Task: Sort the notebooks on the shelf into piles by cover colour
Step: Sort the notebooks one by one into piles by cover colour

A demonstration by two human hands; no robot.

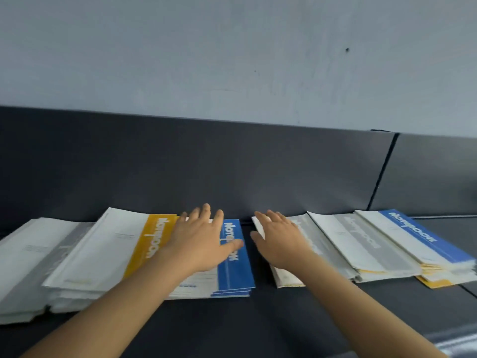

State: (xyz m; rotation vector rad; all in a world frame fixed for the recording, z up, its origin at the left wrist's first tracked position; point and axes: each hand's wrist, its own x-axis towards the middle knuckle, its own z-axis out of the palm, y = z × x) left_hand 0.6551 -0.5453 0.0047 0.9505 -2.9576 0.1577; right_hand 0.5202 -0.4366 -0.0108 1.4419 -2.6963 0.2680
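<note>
Well, head view: sorting looks approx half done at best. Left hand (pixel 200 241) lies flat, fingers spread, on the white notebook w/ blue band (pixel 235 267), next to the white notebook w/ yellow band (pixel 151 244). Right hand (pixel 281 241) lies flat on the white notebook w/ grey band (pixel 286 279). Neither grips anything. On the dark grey shelf (pixel 258 324), the right-side fan mixes grey, blue & yellow covers, so it needs splitting.
</note>
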